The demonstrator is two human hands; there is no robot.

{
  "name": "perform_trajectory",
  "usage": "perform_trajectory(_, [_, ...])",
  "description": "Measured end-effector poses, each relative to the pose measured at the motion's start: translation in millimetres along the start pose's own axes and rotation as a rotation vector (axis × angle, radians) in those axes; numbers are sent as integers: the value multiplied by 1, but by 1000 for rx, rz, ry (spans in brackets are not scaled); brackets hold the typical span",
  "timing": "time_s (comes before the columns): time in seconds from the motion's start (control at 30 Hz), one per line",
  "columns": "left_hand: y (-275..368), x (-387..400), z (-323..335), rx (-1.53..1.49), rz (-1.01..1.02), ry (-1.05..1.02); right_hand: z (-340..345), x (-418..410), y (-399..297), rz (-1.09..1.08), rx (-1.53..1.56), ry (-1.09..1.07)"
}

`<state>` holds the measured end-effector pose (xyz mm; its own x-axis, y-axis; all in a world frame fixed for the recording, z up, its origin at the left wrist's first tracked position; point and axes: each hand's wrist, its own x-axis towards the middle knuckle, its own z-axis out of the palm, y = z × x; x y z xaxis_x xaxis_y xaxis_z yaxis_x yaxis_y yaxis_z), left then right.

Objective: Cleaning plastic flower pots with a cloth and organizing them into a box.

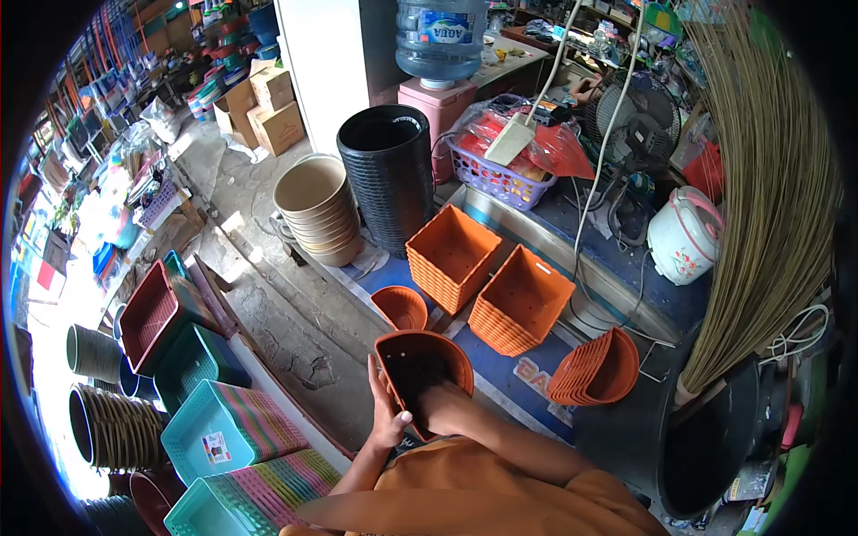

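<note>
A half-round terracotta-coloured plastic pot is held up close before my body. My left hand presses against its flat side, with the thumb at the rim. Into its mouth reaches my right hand; the fingers are hidden in the dark inside. Beyond lies a smaller half-round orange pot. Two stacks of square orange pots, one at the centre and one nearer, stand side by side. To the right, a nested stack of half-round pots rests tilted on the blue mat.
Tall black and beige pot stacks stand beyond. Coloured plastic baskets line the left. A large black tub and a bundle of stick brooms are at the right. White cables hang over a raised step with a rice cooker.
</note>
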<state>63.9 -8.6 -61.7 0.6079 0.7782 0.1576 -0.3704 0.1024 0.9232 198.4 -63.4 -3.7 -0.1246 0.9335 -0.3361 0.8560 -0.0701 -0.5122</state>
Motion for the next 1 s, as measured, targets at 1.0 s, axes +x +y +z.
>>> perform_trajectory(1.0, [30,8,-22,36,-151,26,14,11,-13,-146,-92,167])
